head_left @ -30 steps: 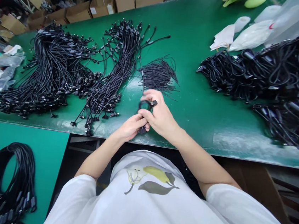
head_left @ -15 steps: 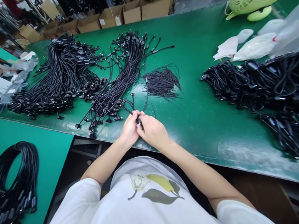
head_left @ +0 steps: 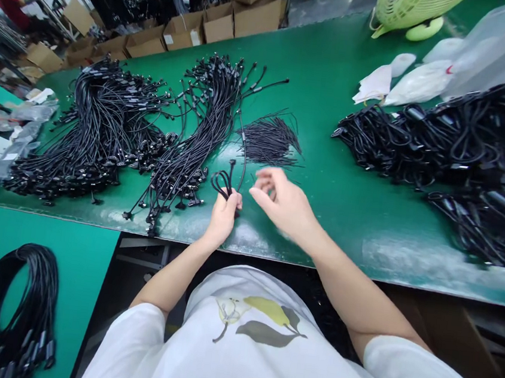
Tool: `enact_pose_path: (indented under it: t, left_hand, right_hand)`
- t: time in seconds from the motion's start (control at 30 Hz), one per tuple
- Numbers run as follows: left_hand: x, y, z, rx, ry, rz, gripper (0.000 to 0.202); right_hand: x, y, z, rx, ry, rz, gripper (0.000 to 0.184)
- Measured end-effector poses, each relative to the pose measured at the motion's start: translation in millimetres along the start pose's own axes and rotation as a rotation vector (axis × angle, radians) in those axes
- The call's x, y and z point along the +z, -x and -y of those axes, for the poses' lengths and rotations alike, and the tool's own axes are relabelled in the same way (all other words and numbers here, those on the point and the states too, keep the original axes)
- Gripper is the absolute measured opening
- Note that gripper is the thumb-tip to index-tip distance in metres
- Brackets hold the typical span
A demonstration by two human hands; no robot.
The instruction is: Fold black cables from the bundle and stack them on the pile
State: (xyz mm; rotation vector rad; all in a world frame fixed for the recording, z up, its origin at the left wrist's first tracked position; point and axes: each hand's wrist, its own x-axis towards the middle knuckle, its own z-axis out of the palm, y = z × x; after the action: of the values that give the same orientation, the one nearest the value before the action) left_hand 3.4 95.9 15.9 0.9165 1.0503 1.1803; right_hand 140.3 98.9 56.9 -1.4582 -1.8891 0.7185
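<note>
A looped black cable (head_left: pixel 223 180) rises out of my left hand (head_left: pixel 225 213), whose fingers are closed around it near the table's front edge. One end of that cable, with a small plug, points up and away. My right hand (head_left: pixel 280 201) is lifted just to the right, fingers curled but apart, with nothing visible in it. Beyond my right hand lies a pile of thin black twist ties (head_left: pixel 270 140). Left of my hands stretches a long bunch of black cables (head_left: pixel 214 125) with connectors at both ends.
Another big heap of cables (head_left: pixel 97 118) lies farther left. Coiled bundles (head_left: pixel 420 140) fill the right side, near plastic bags (head_left: pixel 421 83) and a green fan (head_left: pixel 400 12). Cardboard boxes (head_left: pixel 183 31) line the far edge. A lower table (head_left: pixel 87 256) holds more coils (head_left: pixel 39 287).
My right hand has come away from my left hand and moved to the right, its fingers opening. My left hand still holds the looped cable, now more exposed.
</note>
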Motion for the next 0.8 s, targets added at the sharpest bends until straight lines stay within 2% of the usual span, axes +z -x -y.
enact_pose_path:
  t: [0.07,0.1,0.13,0.2,0.27,0.33,0.43,0.57,0.63,0.8]
  left_hand:
    - [4.1,5.8,1.0,0.017,-0.152,0.092,0.010]
    - [6.1,8.6,1.3,0.010,-0.201,0.139,0.010]
    - [7.6,11.2,1.0,-0.004,-0.227,0.182,0.011]
    - [7.9,14.7,-1.5,-0.052,-0.215,0.278,0.014]
    - [4.5,16.2,-6.0,-0.139,-0.119,0.379,0.016]
    - [-0.8,16.7,-11.0,-0.236,0.046,0.434,0.022]
    - [-7.2,17.5,-16.6,-0.425,0.259,0.438,0.032]
    - [-7.2,18.5,-18.6,-0.652,0.364,0.507,0.033]
    - [-4.3,17.8,-17.4,-0.663,0.390,0.518,0.028]
    - [1.4,15.2,-10.4,-0.576,0.337,0.499,0.032]
  right_hand:
    - [-5.5,-10.2,-0.3,-0.038,-0.156,0.001,0.065]
    - [-4.6,-13.5,0.6,-0.053,-0.200,0.031,0.073]
    - [-2.1,-15.5,1.6,-0.052,-0.239,0.060,0.071]
    - [4.8,-16.6,3.3,0.002,-0.357,0.066,0.048]
    - [9.7,-15.6,3.5,0.079,-0.523,0.027,0.025]
    - [10.9,-14.8,3.1,0.122,-0.690,0.000,0.013]
    - [9.5,-15.5,2.4,0.121,-0.894,0.025,0.016]
    - [10.9,-16.8,-1.6,0.089,-1.089,0.169,0.021]
    - [12.5,-15.8,-5.4,0.103,-1.117,0.185,0.022]
    - [13.1,-10.2,-14.4,0.170,-1.089,0.152,0.026]
